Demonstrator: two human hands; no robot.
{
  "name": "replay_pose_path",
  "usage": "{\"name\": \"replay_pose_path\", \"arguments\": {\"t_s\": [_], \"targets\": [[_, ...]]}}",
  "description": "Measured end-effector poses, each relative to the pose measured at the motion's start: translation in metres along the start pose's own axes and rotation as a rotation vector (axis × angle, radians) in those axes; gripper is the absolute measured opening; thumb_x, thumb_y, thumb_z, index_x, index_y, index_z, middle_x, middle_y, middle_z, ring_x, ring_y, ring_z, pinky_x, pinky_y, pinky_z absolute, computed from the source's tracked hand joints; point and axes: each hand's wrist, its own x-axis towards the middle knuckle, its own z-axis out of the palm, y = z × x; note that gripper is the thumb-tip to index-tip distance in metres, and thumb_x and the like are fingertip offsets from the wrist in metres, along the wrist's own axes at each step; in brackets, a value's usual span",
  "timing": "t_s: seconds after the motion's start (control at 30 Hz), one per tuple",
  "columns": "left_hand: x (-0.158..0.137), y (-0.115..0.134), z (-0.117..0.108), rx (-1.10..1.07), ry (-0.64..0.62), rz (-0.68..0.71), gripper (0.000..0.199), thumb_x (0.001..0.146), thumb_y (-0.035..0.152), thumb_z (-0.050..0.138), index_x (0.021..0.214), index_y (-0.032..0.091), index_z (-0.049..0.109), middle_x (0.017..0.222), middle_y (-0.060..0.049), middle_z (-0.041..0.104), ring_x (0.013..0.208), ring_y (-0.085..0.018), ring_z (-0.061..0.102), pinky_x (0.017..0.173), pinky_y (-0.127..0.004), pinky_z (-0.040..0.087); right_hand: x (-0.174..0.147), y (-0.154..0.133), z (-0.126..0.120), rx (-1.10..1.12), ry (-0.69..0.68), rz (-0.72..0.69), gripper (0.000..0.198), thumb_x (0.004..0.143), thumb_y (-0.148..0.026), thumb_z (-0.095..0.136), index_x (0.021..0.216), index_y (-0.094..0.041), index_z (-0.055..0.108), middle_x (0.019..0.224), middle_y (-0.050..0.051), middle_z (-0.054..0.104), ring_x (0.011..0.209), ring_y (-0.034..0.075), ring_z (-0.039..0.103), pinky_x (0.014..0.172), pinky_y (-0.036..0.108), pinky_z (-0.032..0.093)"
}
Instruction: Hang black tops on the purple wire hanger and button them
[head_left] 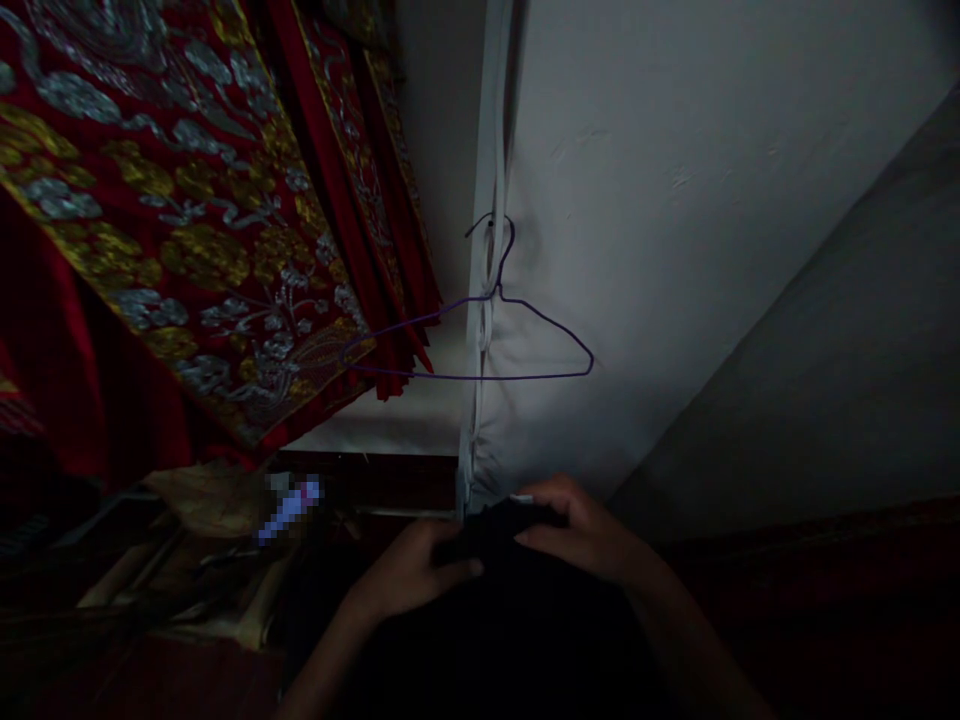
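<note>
- Centrally, low in the head view: black cloth (501,528), gathered between the two hands just below the hanger.
- Left hand (412,570): grip nearly closed, thumb and curled fingers pinching the near-left edge of the black cloth; fingertips partly lost in shadow.
- Right hand (589,532): grip likewise drawn in, thumb below and fingers above, with the cloth's upper right edge pinched between them; a small white patch (521,497) shows beside the fingertips.
- Purple wire hanger (536,377): bare, suspended above both hands, its hook at a pale hanging strap (499,120) against the white wall (675,250).
- Upper left: red embroidered cloth (187,250), hanging in folds, its lower edge behind the hanger's left end.
</note>
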Motion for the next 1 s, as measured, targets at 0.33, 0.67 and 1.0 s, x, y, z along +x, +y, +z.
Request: {"name": "replay_pose_path", "arguments": {"t_s": [0.33,0.67,1.0], "targets": [[-0.032,-0.009,-0.067,0.159,0.218,-0.056,0.022,0.078,0.033,0.077,0.1,0.028,0.082,0.098,-0.007,0.081,0.086,-0.03,0.075,0.077,-0.033,0.053,0.093,-0.002,-0.067,-0.313,0.527,-0.364,0.034,0.093,-0.037,0.061,0.119,-0.021,0.074,0.124,0.01,0.075,0.116,0.028,0.068,0.103,0.044,0.05],[-0.039,0.005,-0.088,0.438,0.266,-0.123,0.013,0.076,0.033,0.08,0.088,0.03,0.08,0.086,-0.005,0.079,0.082,-0.027,0.072,0.075,-0.029,0.045,0.125,0.034,-0.066,-0.203,0.249,-0.258,0.037,0.083,-0.044,0.072,0.112,-0.021,0.072,0.066,-0.004,0.066,0.05,0.012,0.051,0.049,0.023,0.036],[-0.024,0.039,-0.117,0.11,0.34,-0.056,0.012,0.062,0.021,0.086,0.071,0.025,0.078,0.091,-0.008,0.079,0.086,-0.029,0.073,0.079,-0.031,0.054,0.061,0.022,-0.089,-0.243,0.294,-0.203,0.034,0.089,-0.049,0.062,0.108,-0.023,0.074,0.058,-0.005,0.054,0.045,0.011,0.035,0.048,0.026,0.021]]}}
